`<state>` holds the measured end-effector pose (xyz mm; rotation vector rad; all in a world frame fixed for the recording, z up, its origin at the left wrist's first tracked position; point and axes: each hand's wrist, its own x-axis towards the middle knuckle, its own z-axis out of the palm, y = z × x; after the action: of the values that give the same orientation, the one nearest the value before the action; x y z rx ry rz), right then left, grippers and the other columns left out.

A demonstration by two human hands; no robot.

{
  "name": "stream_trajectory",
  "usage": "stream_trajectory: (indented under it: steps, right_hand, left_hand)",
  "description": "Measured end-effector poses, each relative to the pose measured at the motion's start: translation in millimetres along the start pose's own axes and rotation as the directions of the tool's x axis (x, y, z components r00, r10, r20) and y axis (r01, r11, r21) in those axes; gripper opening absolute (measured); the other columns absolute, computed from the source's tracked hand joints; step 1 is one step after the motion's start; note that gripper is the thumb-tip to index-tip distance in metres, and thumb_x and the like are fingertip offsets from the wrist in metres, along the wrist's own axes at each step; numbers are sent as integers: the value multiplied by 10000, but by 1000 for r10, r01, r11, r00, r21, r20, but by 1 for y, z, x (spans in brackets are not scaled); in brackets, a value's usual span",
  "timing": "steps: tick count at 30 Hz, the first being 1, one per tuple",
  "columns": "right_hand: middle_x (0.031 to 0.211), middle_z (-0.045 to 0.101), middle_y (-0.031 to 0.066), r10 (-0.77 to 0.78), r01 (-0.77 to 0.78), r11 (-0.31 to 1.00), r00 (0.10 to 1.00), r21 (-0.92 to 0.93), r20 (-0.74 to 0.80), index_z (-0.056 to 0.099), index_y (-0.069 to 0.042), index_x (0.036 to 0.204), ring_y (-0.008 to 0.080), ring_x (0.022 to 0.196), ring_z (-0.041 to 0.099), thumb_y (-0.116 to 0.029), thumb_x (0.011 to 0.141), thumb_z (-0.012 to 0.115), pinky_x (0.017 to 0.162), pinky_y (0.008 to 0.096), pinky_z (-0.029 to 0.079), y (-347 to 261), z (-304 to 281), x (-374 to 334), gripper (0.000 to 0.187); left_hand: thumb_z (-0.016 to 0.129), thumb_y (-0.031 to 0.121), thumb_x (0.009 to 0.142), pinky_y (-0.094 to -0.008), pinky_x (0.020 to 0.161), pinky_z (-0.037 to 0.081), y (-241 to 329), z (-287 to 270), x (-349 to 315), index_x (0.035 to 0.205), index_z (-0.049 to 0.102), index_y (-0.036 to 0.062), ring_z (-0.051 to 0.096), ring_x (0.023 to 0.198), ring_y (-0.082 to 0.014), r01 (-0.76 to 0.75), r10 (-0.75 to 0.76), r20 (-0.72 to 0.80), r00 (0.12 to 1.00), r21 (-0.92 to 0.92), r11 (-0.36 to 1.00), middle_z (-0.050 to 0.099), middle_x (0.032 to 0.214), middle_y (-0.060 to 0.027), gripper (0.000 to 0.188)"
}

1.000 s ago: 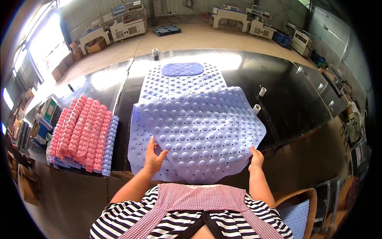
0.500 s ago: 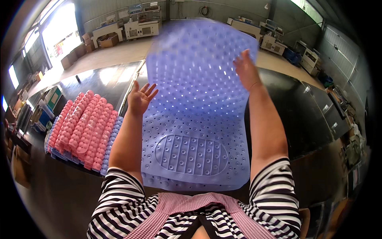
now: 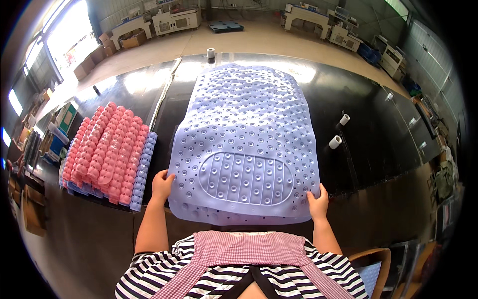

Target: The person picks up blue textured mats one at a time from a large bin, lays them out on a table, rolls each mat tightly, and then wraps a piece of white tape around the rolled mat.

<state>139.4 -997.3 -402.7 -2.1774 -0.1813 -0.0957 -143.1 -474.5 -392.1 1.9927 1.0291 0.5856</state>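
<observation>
A periwinkle-blue bath mat [image 3: 246, 142] with rows of suction cups lies spread on the black table [image 3: 368, 154]. Its near part carries an oval ribbed panel, and its far half ripples slightly. Beneath it, the front edge of at least one more blue mat [image 3: 234, 218] sticks out. My left hand [image 3: 162, 186] is closed on the near left edge, thumb on top. At the near right edge, my right hand [image 3: 318, 202] pinches the mat the same way, with its fingers partly hidden beneath.
Rolled pink mats [image 3: 112, 149] are piled on the table to the left, with blue rolls [image 3: 144, 172] beside and under them. Small white rolls [image 3: 335, 142] stand or lie right of the mat and at the far edge. A cardboard box [image 3: 382, 264] sits low at right.
The mat's far half, raised and blurred before, now lies down on the table. Both hands have come back toward me from above it and taken hold of its near side edges.
</observation>
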Motion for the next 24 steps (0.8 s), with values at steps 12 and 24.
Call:
stream_trajectory:
  steps: [12, 24]
  right_hand:
    - [1302, 577, 201, -192, 150, 915, 978, -374, -78, 601, 31, 1321, 381, 1243, 529, -173, 766, 805, 1094, 443, 411, -17, 11, 20, 626]
    - [1379, 535, 208, -47, 55, 982, 998, -180, 47, 495, 27, 1430, 338, 1279, 542, -173, 845, 787, 1070, 406, 443, 25, -20, -24, 683]
  left_hand:
    - [657, 137, 916, -357, 597, 390, 120, -48, 23, 807, 499, -5, 425, 673, -161, -279, 291, 28, 956, -205, 938, 473, 691, -48, 239]
    - [690, 248, 985, -289, 640, 442, -41, 4, -99, 859, 581, 34, 534, 713, -97, 105, -98, 38, 994, -306, 946, 626, 776, -27, 271]
